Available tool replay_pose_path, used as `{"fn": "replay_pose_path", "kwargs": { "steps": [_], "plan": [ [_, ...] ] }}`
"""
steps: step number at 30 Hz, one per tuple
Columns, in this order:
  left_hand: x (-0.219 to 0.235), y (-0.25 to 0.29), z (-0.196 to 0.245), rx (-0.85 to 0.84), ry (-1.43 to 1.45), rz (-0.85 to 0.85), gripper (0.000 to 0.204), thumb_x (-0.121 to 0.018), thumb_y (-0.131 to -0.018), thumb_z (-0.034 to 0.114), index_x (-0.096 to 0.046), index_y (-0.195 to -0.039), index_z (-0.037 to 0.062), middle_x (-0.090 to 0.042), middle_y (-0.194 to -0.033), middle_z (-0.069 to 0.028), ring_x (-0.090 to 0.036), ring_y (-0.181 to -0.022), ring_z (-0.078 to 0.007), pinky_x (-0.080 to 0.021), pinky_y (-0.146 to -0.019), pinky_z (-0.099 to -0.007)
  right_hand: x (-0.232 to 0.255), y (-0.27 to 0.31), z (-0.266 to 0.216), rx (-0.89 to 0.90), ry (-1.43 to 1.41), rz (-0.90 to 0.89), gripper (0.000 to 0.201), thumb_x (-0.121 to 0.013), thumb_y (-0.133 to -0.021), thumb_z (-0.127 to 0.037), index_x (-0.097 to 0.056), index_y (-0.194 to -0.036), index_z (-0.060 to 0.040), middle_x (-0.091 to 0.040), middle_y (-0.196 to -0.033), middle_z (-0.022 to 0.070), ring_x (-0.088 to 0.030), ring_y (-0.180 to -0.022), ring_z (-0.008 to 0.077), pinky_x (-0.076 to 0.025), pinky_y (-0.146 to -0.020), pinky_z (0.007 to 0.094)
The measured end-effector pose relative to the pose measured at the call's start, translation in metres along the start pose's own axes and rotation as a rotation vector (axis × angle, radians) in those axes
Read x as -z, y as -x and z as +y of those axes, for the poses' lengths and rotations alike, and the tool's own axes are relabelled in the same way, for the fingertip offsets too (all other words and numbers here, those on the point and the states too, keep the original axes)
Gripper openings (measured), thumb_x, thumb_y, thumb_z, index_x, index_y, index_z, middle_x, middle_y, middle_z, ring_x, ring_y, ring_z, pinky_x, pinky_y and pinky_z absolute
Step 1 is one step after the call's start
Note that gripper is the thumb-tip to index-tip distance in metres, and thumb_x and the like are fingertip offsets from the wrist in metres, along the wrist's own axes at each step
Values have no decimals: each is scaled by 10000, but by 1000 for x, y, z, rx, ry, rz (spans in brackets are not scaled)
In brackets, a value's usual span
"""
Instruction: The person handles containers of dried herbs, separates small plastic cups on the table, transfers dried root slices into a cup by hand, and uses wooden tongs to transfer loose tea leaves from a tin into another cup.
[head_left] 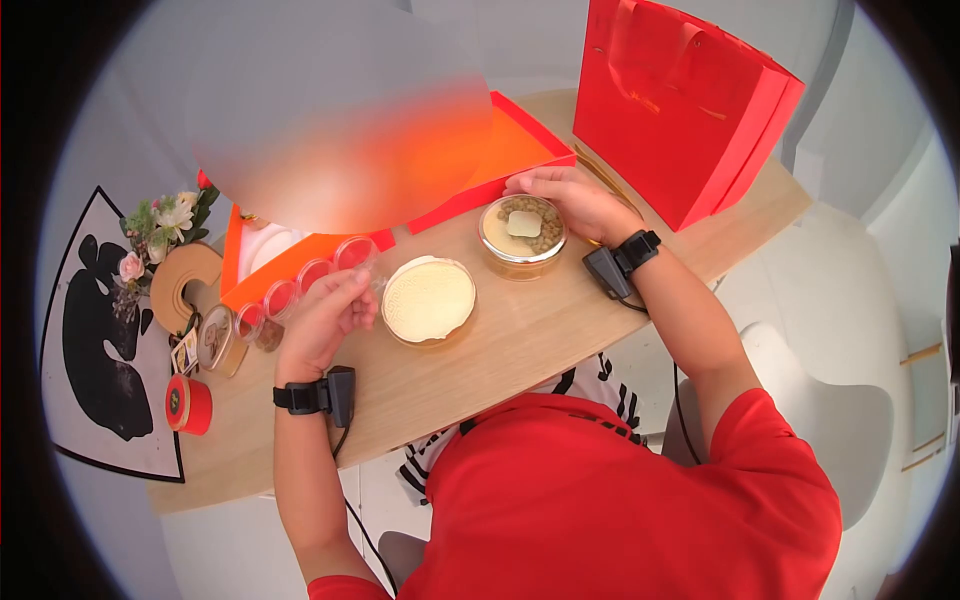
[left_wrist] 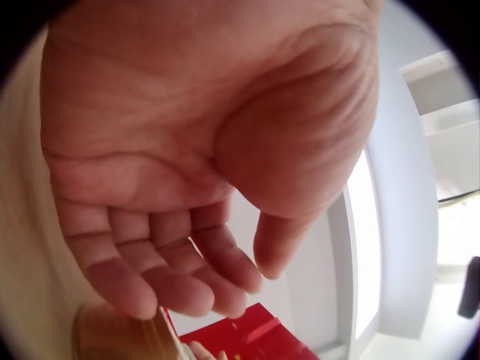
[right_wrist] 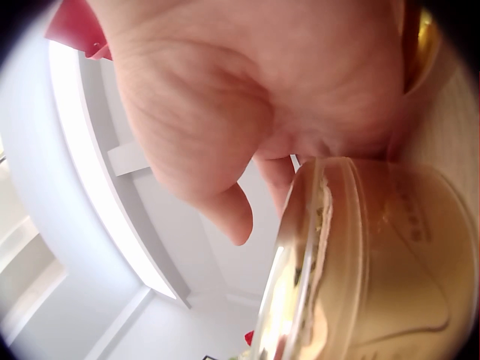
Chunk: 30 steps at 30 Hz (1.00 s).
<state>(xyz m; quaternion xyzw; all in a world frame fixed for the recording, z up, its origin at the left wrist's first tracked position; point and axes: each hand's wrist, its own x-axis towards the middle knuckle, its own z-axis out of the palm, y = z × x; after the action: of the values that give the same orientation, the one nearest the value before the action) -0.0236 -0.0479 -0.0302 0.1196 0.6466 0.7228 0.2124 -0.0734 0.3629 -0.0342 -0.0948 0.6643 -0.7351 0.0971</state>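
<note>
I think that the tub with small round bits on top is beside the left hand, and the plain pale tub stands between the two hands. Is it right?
Not quite: the tub with round bits is beside the right hand, as the head view shows. The pale tub does stand between the hands.

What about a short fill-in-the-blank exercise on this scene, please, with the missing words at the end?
The bare hand beside the round clear tub topped with greenish-brown beads is the person's ____ one.
The other hand is nearest to the round tub with the plain ____-coloured top.
The tall paper bag with ribbon handles is coloured ____.
The strap on each wrist is coloured ____.

Missing words: right; cream; red; black.
</note>
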Motion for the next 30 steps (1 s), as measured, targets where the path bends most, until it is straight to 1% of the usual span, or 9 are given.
{"fn": "replay_pose_path", "kwargs": {
  "steps": [3, 7, 9, 12, 15, 21, 30],
  "plan": [
    [0, -1, 0, -6, 0, -13, 278, -668, -1105, 334, -689, -981, 86, -706, -848, -24, -649, -755, -118, -534, -731, -275, -3, 3, -6, -34, 13, -10, 429, -697, -1080, -306, -687, -1344, 32, -716, -1345, 128, -657, -1296, 211, -523, -1126, 369],
    [1, -1, -1, -3, 3, -14, 261, -674, -1102, 329, -688, -1012, 85, -704, -853, -18, -646, -766, -109, -537, -738, -273, -4, 3, -5, -30, 19, -8, 417, -704, -1078, -314, -703, -1325, 22, -729, -1313, 117, -664, -1275, 203, -528, -1115, 364],
    [-1, 0, 1, 9, -8, -4, 242, -655, -1112, 313, -684, -1038, 85, -701, -885, -16, -644, -792, -103, -536, -744, -266, -2, 2, -3, -35, 25, -18, 399, -713, -1074, -314, -718, -1304, 12, -739, -1286, 105, -675, -1245, 185, -543, -1086, 351],
    [-5, 1, 2, 10, -22, 19, 228, -630, -1125, 293, -678, -1047, 84, -697, -922, -18, -640, -819, -98, -536, -755, -264, -3, 2, -3, -37, 52, -8, 390, -729, -1066, -306, -724, -1299, 7, -748, -1263, 94, -691, -1209, 168, -561, -1049, 335],
    [-7, 1, 3, 19, -23, 7, 226, -610, -1134, 278, -675, -1040, 83, -696, -941, -21, -638, -832, -99, -534, -767, -267, -2, 0, -1, -27, 61, -15, 389, -737, -1062, -297, -723, -1302, 9, -752, -1250, 91, -704, -1180, 161, -572, -1028, 326],
    [-6, 0, 3, 17, -22, -13, 227, -615, -1132, 278, -677, -1029, 85, -699, -941, -20, -640, -829, -100, -536, -780, -266, -1, 0, 0, -35, 52, -21, 399, -735, -1064, -301, -720, -1305, 17, -758, -1242, 96, -717, -1163, 161, -580, -1015, 321],
    [-8, 1, 4, 25, -24, 2, 220, -633, -1125, 280, -686, -1031, 88, -701, -938, -13, -643, -834, -92, -541, -789, -260, -1, -1, 0, -40, 78, -22, 414, -736, -1063, -308, -713, -1315, 21, -758, -1249, 101, -718, -1170, 164, -583, -1017, 326]
  ]
}}
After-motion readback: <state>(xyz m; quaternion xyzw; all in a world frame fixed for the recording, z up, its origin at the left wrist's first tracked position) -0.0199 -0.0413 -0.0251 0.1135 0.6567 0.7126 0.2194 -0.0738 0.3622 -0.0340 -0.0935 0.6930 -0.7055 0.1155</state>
